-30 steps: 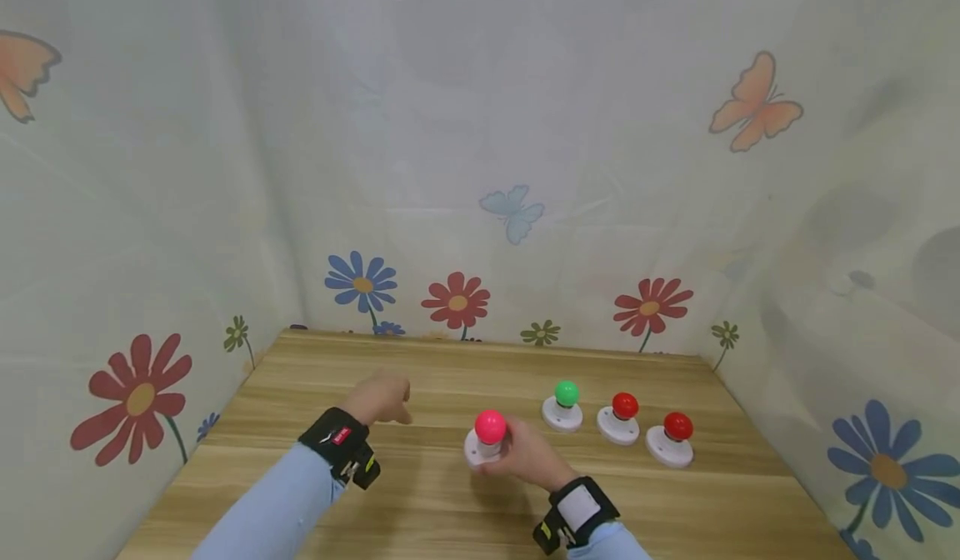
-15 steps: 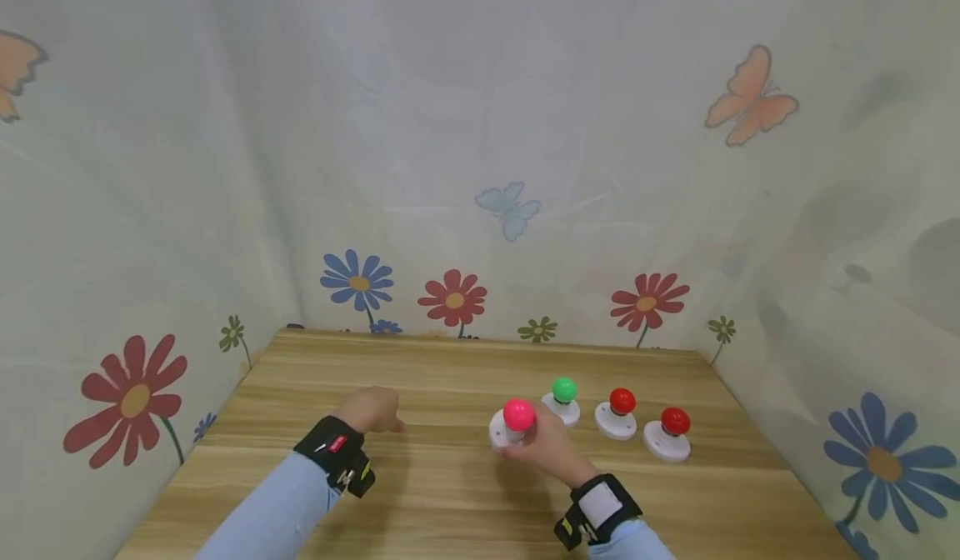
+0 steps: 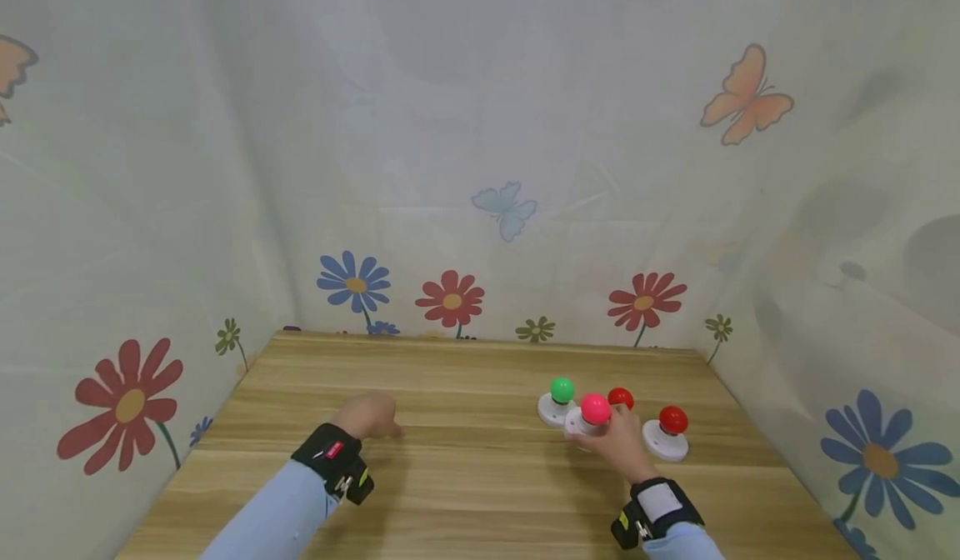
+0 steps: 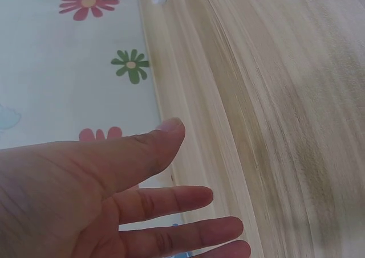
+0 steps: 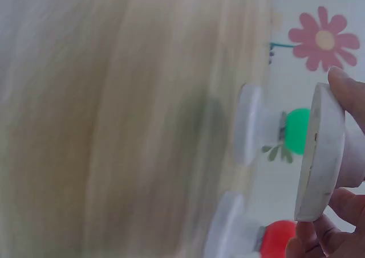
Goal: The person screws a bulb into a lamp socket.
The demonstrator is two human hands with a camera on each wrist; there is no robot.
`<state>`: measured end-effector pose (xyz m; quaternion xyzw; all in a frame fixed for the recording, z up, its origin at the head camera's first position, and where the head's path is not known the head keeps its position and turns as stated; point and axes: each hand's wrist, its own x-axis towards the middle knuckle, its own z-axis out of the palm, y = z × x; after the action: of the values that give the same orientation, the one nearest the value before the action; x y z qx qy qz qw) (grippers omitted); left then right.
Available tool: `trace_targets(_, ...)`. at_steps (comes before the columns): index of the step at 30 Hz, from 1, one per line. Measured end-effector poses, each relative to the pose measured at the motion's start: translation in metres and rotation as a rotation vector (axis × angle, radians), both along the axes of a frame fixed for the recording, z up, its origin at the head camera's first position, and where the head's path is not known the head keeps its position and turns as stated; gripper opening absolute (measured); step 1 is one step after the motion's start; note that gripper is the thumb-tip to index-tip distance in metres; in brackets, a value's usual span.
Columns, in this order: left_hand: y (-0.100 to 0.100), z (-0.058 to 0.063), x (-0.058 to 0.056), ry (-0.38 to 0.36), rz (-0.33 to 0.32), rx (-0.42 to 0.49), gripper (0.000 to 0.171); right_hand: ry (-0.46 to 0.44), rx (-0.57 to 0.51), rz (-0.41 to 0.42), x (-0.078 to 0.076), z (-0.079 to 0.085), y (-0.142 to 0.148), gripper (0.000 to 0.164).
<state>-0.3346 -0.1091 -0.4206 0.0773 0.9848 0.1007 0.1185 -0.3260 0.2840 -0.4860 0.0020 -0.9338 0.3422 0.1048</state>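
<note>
My right hand (image 3: 624, 445) grips a white round lamp holder (image 3: 579, 423) with a pink bulb (image 3: 596, 408) standing in it. In the right wrist view the thumb and fingers hold opposite sides of the lamp holder's base (image 5: 320, 155), which is raised off the wood. Behind it in the head view are a green bulb (image 3: 562, 390) and a red bulb (image 3: 620, 397), the red one's holder mostly hidden. Another red bulb (image 3: 673, 419) stands in its holder to the right. My left hand (image 3: 367, 416) hovers over the left half of the table, fingers relaxed, holding nothing.
The wood-grain table (image 3: 465, 493) ends at a pale curtain (image 3: 420, 168) printed with flowers and butterflies. The same curtain closes in both sides. The green bulb's white lamp holder (image 3: 553, 412) stands at the left end of the row.
My right hand has carried the pink bulb and its lamp holder rightward from mid-table, to in front of the green and nearer red bulbs. My left hand stays nearly in place.
</note>
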Motion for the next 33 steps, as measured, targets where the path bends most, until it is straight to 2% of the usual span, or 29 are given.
trace_targets(6, -0.002, -0.003, -0.001, -0.014, 0.027, 0.005, 0.029, 0.002, 0.047, -0.001, -0.007, -0.023, 0.013, 0.073)
trace_targets(12, -0.001, -0.005, -0.004, -0.02, 0.038, 0.002, 0.029, 0.0, 0.049, 0.015, -0.009, -0.037, 0.017, 0.078)
trace_targets(20, 0.0, -0.005, -0.005, -0.018, 0.044, -0.004, 0.031, -0.066, 0.042, 0.01, -0.009, -0.043, 0.02, 0.075)
trace_targets(25, 0.003, -0.002, -0.002, -0.013, 0.029, -0.007, 0.032, -0.072, 0.019, 0.015, -0.01, -0.046, 0.021, 0.076)
trace_targets(30, 0.004, -0.001, -0.001, -0.015, 0.029, -0.004, 0.034, -0.105, -0.026, 0.001, -0.011, -0.046, 0.022, 0.085)
trace_targets(33, 0.004, -0.002, -0.002, -0.021, 0.031, -0.007, 0.035, -0.138, -0.046, -0.015, -0.011, -0.039, 0.022, 0.088)
